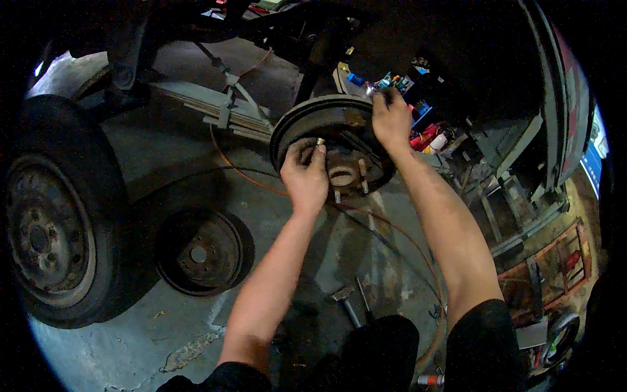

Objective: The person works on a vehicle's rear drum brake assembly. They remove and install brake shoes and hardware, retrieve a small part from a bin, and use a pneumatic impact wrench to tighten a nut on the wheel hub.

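A round brake backing plate (313, 106) stands upright on the axle, with a rusty hub (342, 175) and several wheel studs (364, 172) at its middle. My left hand (305, 176) is closed in front of the plate's left part, thumb and fingers pinched. A small brass-coloured metal end (320, 141) shows at its fingertips; whether it is loose or one of the studs, I cannot tell. At the plate's upper right edge, my right hand (392, 121) has its fingers curled over the rim. Part of the brake shoes (356, 142) shows between the hands.
A brake drum (196, 253) lies on the floor at left, beside a wheel with tyre (49, 215). A hammer (346, 306) and a thin rod (363, 294) lie near me. An orange hose (418, 245) crosses the floor. Leaf springs (209, 104) run behind; metal frames (555, 261) stand right.
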`<act>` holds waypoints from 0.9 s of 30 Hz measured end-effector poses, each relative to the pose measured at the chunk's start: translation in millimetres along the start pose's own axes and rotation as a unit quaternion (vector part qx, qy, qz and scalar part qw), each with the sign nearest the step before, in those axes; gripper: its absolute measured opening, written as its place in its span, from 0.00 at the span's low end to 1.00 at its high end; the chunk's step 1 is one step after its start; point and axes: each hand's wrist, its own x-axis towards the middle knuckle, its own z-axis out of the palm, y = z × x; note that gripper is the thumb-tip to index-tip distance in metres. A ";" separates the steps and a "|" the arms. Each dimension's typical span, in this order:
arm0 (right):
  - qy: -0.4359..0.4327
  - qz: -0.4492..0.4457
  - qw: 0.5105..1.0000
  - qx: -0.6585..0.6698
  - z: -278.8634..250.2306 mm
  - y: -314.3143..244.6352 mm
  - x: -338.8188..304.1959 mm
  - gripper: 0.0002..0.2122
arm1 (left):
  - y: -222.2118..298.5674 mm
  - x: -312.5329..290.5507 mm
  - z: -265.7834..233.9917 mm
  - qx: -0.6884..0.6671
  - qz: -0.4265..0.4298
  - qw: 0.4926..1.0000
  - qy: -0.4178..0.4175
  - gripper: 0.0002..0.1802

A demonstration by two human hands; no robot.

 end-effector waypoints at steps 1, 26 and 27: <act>0.004 -0.001 1.000 0.007 0.5 -2.2 -0.8 0.18 | -0.2 -0.5 1.2 0.014 0.001 1.000 0.022 0.09; -0.003 0.004 0.999 -0.033 -2.6 -4.1 -1.8 0.20 | -0.5 6.1 4.0 0.101 -0.034 0.994 0.027 0.14; -0.003 0.008 0.999 -0.032 -2.5 -4.0 -2.1 0.20 | -0.8 5.3 8.1 0.087 -0.032 0.995 0.035 0.13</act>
